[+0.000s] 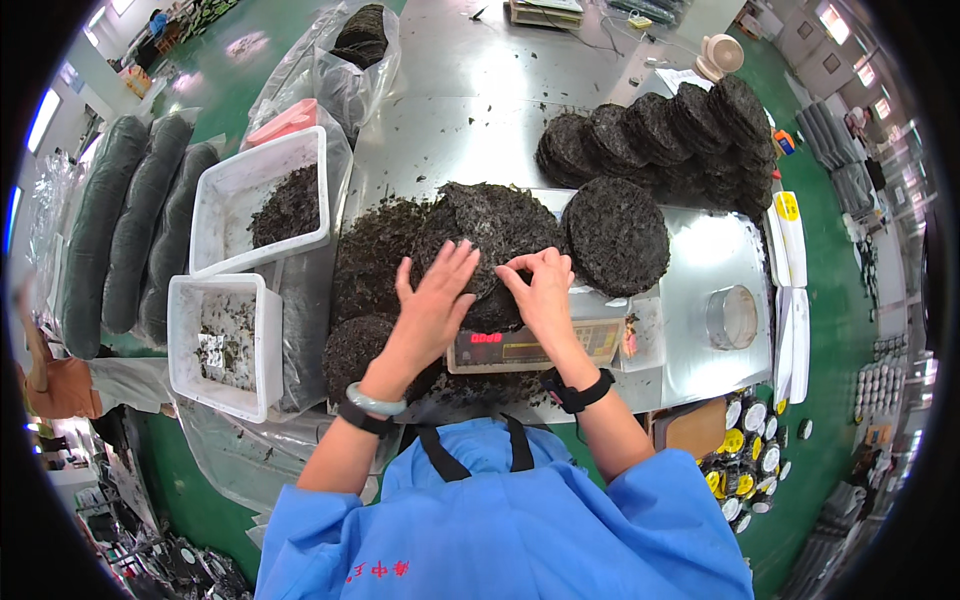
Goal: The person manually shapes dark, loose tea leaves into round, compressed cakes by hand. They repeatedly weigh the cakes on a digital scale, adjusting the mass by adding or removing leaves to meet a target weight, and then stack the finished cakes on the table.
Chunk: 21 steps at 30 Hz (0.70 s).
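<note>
On a kitchen-type weighing scale (500, 349) with a lit red display rest dark round cakes of dried seaweed (482, 218), partly overlapping. My left hand (438, 300) lies on the near left part of them, fingers stretched and apart. Close beside it, my right hand (541, 290) is closed in a pinch at the cakes' near edge; whatever is between its fingertips is too small to make out. Another round seaweed cake (616, 237) sits just right of my right hand. Loose seaweed flakes (378, 262) cover the table on the left, with one more dark cake (357, 350) by my left wrist.
Overlapping stacks of seaweed cakes (655, 135) fill the back right of the metal table (450, 110). At left stand two white tubs (208, 225) with seaweed scraps. A metal ring (731, 318) and a clear tray (642, 338) lie at right. A small fan (719, 56) stands behind.
</note>
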{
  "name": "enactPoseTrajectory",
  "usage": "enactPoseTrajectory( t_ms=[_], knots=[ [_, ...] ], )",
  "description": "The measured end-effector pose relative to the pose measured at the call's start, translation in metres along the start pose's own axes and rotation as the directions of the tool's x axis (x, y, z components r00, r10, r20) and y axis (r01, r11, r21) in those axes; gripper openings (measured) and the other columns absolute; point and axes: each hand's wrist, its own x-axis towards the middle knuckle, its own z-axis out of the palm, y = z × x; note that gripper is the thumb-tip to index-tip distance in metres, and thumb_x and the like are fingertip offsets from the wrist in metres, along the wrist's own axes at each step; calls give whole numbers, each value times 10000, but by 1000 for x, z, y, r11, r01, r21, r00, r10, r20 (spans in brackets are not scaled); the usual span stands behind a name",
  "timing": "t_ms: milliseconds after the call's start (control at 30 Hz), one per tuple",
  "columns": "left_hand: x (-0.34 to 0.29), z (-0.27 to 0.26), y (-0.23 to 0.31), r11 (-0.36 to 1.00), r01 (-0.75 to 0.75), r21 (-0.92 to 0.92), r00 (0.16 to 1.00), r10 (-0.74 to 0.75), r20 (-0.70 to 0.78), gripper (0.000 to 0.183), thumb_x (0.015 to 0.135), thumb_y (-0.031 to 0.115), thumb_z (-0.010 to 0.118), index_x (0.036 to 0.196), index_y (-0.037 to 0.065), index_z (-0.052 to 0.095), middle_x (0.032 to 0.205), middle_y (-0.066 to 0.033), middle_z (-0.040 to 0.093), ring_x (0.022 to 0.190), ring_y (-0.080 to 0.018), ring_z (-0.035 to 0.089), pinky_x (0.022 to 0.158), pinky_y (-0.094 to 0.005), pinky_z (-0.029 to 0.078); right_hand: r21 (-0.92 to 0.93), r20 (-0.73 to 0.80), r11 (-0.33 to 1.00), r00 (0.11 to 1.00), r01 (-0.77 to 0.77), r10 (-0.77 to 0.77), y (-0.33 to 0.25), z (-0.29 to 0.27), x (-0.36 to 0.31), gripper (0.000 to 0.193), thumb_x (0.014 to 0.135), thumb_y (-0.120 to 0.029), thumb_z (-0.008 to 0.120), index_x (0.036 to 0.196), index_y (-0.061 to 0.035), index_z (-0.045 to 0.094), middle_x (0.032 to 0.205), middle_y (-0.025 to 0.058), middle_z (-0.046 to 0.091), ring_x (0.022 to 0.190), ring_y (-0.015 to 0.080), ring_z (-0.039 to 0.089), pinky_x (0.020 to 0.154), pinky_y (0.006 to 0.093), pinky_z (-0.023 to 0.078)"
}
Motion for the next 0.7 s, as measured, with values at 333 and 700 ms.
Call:
enactPoseTrajectory(
  t_ms=[333, 700],
  knots=[
    [3, 23, -3, 993, 115, -35, 989, -111, 98, 484, 955, 218, 524, 1428, 173, 431, 1508, -15, 373, 1415, -173, 296, 1133, -482, 73, 83, -46, 990, 993, 112, -108, 11, 12, 0, 121, 789, -164, 699, 757, -69, 632, 886, 77, 518, 942, 281, 457, 829, 409, 323],
    [-23, -17, 23, 126, 430, -894, 804, -504, 315, 307, 956, 105, 572, 1225, -44, 584, 1165, -98, 643, 1050, -146, 616, 886, -298, 528, 118, -78, 814, 822, 569, -564, -60, -11, -28, 165, 743, -55, 628, 903, -65, 586, 942, 90, 524, 907, 285, 498, 766, 401, 381]
  ],
)
